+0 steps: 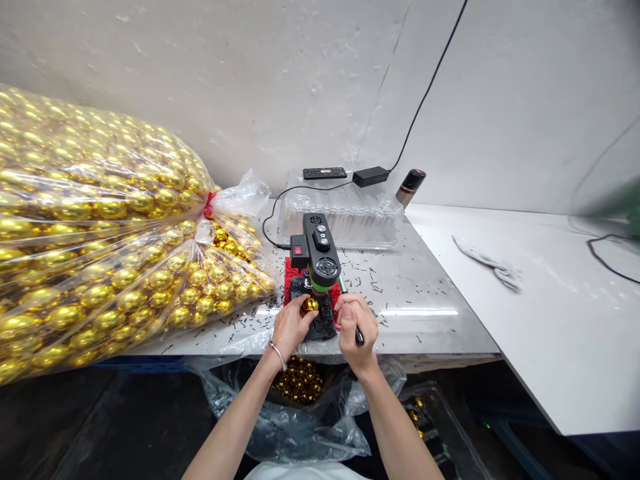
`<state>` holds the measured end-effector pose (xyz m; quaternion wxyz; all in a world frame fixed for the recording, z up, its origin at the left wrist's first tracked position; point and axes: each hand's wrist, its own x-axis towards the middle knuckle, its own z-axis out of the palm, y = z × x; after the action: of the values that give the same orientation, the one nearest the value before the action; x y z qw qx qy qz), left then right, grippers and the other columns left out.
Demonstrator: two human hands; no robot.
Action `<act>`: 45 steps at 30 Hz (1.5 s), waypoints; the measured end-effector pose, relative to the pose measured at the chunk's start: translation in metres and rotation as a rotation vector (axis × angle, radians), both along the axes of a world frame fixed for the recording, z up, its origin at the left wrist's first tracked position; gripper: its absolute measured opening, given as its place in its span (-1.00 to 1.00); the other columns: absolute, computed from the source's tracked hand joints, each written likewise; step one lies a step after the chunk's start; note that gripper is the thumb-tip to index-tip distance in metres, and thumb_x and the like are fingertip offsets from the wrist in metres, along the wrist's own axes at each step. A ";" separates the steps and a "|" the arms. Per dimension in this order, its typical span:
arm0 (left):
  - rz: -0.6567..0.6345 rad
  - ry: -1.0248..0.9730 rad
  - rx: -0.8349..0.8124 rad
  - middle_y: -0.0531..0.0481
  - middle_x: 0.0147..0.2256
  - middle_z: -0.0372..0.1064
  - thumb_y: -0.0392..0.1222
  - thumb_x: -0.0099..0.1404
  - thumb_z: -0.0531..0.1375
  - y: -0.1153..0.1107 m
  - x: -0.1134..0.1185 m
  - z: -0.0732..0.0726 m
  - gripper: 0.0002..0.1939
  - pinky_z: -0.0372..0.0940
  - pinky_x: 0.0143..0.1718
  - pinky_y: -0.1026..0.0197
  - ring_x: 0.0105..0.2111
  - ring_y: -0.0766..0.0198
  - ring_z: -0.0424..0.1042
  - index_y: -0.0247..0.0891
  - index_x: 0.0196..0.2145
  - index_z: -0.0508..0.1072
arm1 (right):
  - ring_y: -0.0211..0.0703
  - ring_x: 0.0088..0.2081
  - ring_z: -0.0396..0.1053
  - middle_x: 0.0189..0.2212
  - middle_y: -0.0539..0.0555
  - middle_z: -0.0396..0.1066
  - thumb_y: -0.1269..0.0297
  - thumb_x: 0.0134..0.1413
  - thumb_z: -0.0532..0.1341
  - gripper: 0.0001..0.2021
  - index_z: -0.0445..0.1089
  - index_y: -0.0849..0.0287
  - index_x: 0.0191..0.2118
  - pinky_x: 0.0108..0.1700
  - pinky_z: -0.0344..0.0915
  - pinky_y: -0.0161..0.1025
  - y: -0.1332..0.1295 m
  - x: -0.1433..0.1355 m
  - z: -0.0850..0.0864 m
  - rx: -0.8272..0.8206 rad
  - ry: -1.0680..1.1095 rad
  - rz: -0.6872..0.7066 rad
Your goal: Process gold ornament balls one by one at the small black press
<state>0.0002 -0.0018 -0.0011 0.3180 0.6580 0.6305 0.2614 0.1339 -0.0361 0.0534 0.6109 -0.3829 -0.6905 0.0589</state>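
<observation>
A gold ball (312, 305) is pinched between the thumb and fingers of my left hand (291, 325), just under the head of a small black machine (323, 250). My right hand (358, 328) is wrapped round a lever with a black handle (359, 337) at the machine's right side. The machine stands on a black base (323, 327) with red material (288, 272) around it. Small black scraps lie scattered about the metal tabletop (425, 320).
Large clear bags of gold balls (100, 267) fill the left side. Behind the machine are a clear plastic tray (345, 223), a power adapter (371, 175), a remote (325, 173) and a spray can (411, 189). An open plastic bag (320, 433) with gold balls hangs below the table edge.
</observation>
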 end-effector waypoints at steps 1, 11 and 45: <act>-0.010 0.050 0.030 -0.19 -0.10 0.50 -0.17 0.23 0.21 -0.001 0.002 0.001 -0.58 0.30 -0.09 0.12 -0.15 0.07 0.48 -0.32 0.04 0.42 | -0.23 -0.38 0.28 -0.54 0.00 0.22 0.53 0.19 -0.04 -0.73 0.14 0.13 -0.51 -0.37 0.21 -0.26 0.000 0.000 0.000 -0.003 -0.005 0.003; -0.025 0.138 0.056 -0.12 -0.04 0.47 -0.12 0.24 0.22 -0.003 0.004 0.003 -0.62 0.32 -0.14 0.17 -0.14 0.08 0.49 -0.23 0.01 0.46 | -0.25 -0.40 0.26 -0.46 0.03 0.25 0.47 0.20 -0.05 -0.76 0.16 0.14 -0.48 -0.39 0.23 -0.25 0.004 0.002 -0.026 0.062 -0.011 0.024; 0.234 -0.869 -0.817 -0.01 -0.48 0.43 0.17 0.00 0.35 -0.111 -0.028 -0.070 -0.53 0.20 -0.55 0.34 -0.57 0.39 0.31 -0.35 -0.40 0.51 | -0.24 -0.44 0.25 -0.59 -0.02 0.18 0.47 0.22 -0.04 -0.69 0.12 0.13 -0.56 -0.42 0.16 -0.25 0.006 -0.006 0.004 0.053 0.088 -0.044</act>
<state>-0.0282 -0.1125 -0.0714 0.7422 0.2421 0.5606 0.2761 0.1276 -0.0299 0.0573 0.6518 -0.3789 -0.6555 0.0439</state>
